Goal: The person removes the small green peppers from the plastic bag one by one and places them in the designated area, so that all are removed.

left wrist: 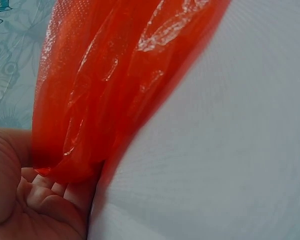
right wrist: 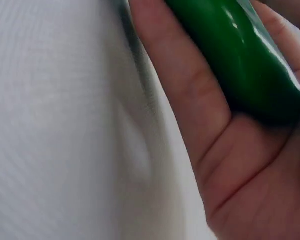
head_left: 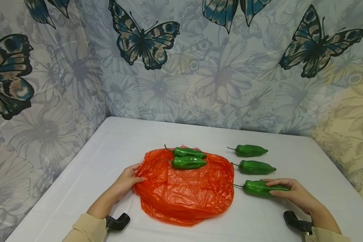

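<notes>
A crumpled red plastic bag lies flat in the middle of the white table. My left hand pinches its left edge between thumb and fingers; the left wrist view shows the bag's edge tucked into the hand. Two green peppers, an upper one and a lower one, rest side by side on the bag's far part. To the right of the bag, my right hand holds the blunt end of another green pepper between thumb and fingers. In the right wrist view that pepper lies against the fingers.
Two more green peppers, a far one and a nearer one, lie on the table beyond the right hand, stems to the left. The white table backs onto butterfly-patterned cloth walls. A black camera band sits on each wrist.
</notes>
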`<state>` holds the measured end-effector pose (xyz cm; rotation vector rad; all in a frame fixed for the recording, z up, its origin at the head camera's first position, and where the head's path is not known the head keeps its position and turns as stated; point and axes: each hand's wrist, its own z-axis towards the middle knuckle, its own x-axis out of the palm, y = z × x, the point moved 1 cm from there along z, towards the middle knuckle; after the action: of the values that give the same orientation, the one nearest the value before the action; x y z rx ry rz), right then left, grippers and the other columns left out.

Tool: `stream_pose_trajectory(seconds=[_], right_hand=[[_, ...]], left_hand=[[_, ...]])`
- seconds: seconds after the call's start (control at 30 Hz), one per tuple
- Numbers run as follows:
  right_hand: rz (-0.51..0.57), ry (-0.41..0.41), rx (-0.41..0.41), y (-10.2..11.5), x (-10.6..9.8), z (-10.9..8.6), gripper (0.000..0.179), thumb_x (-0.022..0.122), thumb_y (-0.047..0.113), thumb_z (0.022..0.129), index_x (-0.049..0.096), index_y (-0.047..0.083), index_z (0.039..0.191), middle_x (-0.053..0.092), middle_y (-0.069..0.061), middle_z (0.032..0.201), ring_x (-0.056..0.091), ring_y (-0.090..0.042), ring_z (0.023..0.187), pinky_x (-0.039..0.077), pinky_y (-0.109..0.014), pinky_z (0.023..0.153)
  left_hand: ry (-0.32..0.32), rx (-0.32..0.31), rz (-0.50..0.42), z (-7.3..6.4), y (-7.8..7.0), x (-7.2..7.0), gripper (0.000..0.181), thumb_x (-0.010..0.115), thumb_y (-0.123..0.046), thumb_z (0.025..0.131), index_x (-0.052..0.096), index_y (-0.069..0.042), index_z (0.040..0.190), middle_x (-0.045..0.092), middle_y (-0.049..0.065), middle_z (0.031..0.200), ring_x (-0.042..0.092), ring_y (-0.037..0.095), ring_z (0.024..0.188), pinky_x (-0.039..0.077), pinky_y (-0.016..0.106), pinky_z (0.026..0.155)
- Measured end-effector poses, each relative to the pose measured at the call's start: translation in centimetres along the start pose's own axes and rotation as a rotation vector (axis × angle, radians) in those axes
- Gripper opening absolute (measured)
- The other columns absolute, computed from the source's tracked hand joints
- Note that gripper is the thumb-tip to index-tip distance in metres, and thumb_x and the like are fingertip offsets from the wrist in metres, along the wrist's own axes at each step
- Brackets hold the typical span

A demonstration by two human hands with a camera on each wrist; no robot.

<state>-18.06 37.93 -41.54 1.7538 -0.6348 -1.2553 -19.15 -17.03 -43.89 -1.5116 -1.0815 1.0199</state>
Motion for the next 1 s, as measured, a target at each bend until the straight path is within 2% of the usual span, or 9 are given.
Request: stream_pose_trajectory(seconds=[0.13, 0.4, 0.57, 0.73, 1.0], right_hand=[[-0.051, 0.004, -0.048, -0.01, 0.09, 0.15, 0.033, 0.064, 0.012, 0.085, 0.063, -0.004, 0.114, 0.056, 0.029, 0.119, 0.04, 0.023, 0.107, 0.04, -0.005, 0.081], [-0.122, -0.024, -0.062, 0.41, 0.27, 0.35, 0.032, 0.065, 0.016, 0.085, 0.065, -0.001, 0.112, 0.06, 0.02, 0.12, 0.04, 0.023, 0.107, 0.036, -0.004, 0.082], [-0.115, -0.03, -0.06, 0.35, 0.31, 0.24, 0.032, 0.064, 0.016, 0.085, 0.065, 0.0, 0.113, 0.058, 0.023, 0.122, 0.037, 0.025, 0.108, 0.034, -0.003, 0.082], [-0.106, -0.035, -0.092, 0.19, 0.22, 0.16, 0.03, 0.062, 0.011, 0.087, 0.064, -0.001, 0.114, 0.056, 0.025, 0.123, 0.035, 0.025, 0.11, 0.034, -0.002, 0.081], [-0.156, -0.073, -0.1, 0.63, 0.2, 0.12, 0.033, 0.066, 0.013, 0.084, 0.065, 0.001, 0.114, 0.056, 0.027, 0.121, 0.035, 0.026, 0.109, 0.034, -0.001, 0.08]], left_hand=[[-0.004, 0.002, 0.002, -0.04, -0.01, -0.01, 0.061, 0.053, 0.002, 0.087, 0.027, 0.006, 0.142, 0.041, 0.027, 0.14, 0.061, 0.011, 0.099, 0.055, 0.025, 0.082], [-0.003, -0.004, -0.001, 0.04, 0.08, 0.02, 0.061, 0.053, 0.002, 0.087, 0.027, 0.005, 0.142, 0.04, 0.027, 0.141, 0.06, 0.011, 0.102, 0.054, 0.025, 0.083], [-0.008, -0.01, 0.002, 0.08, 0.18, 0.06, 0.061, 0.052, 0.003, 0.087, 0.028, 0.005, 0.142, 0.041, 0.026, 0.14, 0.061, 0.014, 0.102, 0.055, 0.027, 0.083], [-0.001, -0.001, 0.002, 0.02, 0.12, 0.08, 0.061, 0.052, 0.003, 0.087, 0.026, 0.005, 0.142, 0.041, 0.027, 0.14, 0.061, 0.015, 0.101, 0.055, 0.027, 0.082], [-0.007, -0.008, -0.002, 0.04, 0.07, 0.11, 0.06, 0.052, 0.002, 0.087, 0.028, 0.005, 0.142, 0.041, 0.026, 0.141, 0.06, 0.016, 0.104, 0.054, 0.027, 0.084]])
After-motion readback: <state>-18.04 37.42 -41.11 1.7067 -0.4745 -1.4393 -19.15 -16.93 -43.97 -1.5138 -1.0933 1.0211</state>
